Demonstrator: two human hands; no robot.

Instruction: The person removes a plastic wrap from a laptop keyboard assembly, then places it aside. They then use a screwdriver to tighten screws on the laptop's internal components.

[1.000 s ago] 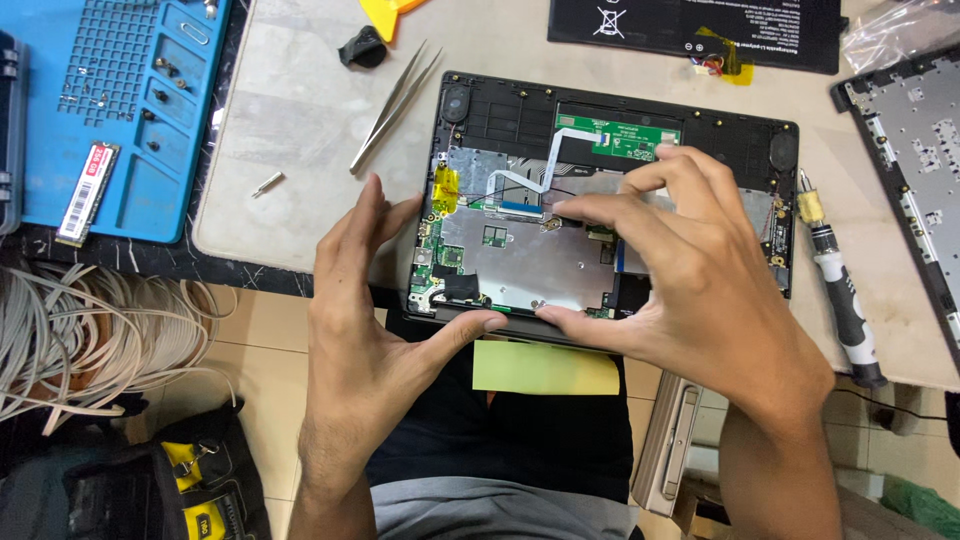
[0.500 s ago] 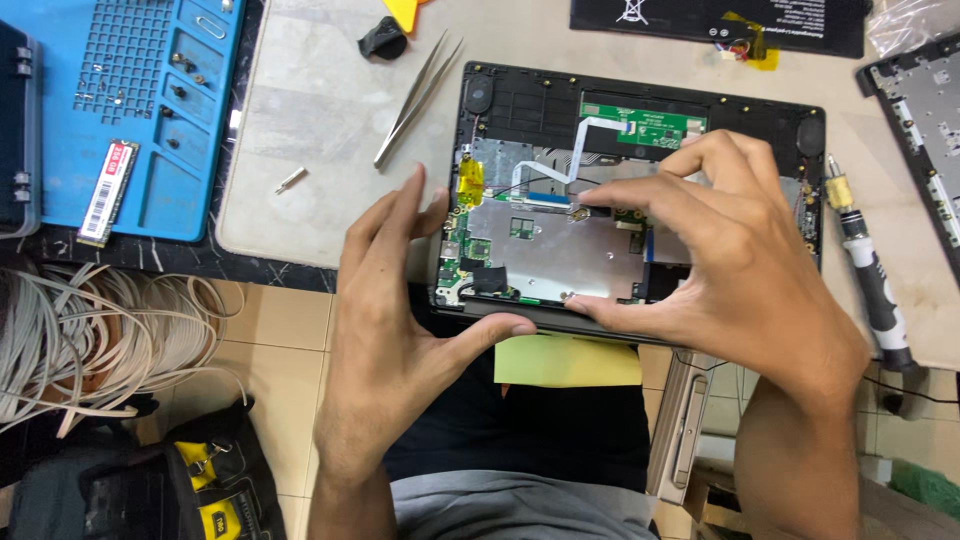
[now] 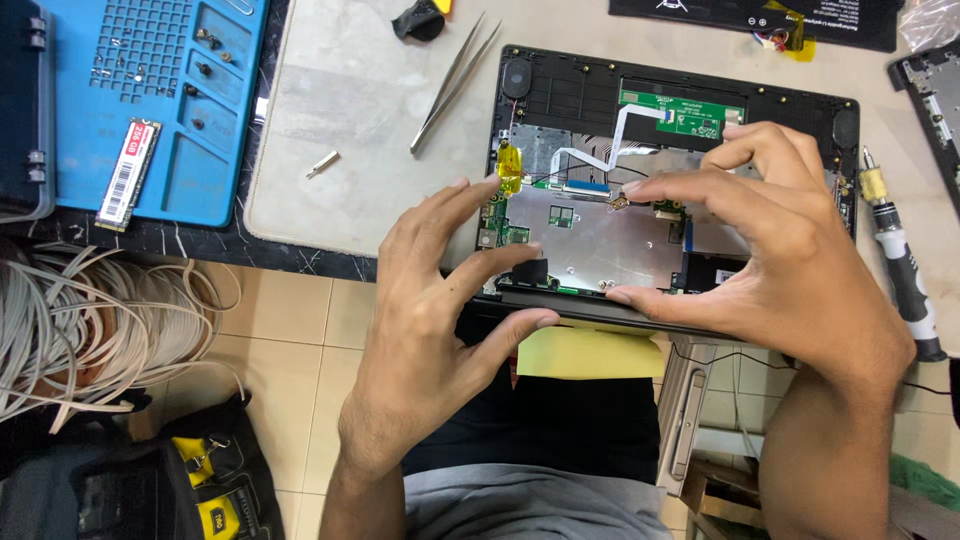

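Beige tiled floor [image 3: 290,310] below — dark speckled worktop [image 3: 200,245] above.

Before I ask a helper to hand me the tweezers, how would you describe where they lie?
Start at the opened laptop base under both hands, then look just past its upper left corner on the pale mat. The tweezers lie there slanted: long, thin, silvery, unlike the tiny metal pin nearby.

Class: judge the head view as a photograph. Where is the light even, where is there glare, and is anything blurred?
Head view: even, soft light, only faint shadows under the left hand and right hand; mild sheen on the laptop's metal plate; hands, tweezers and screwdriver sharp, no obvious motion blur.
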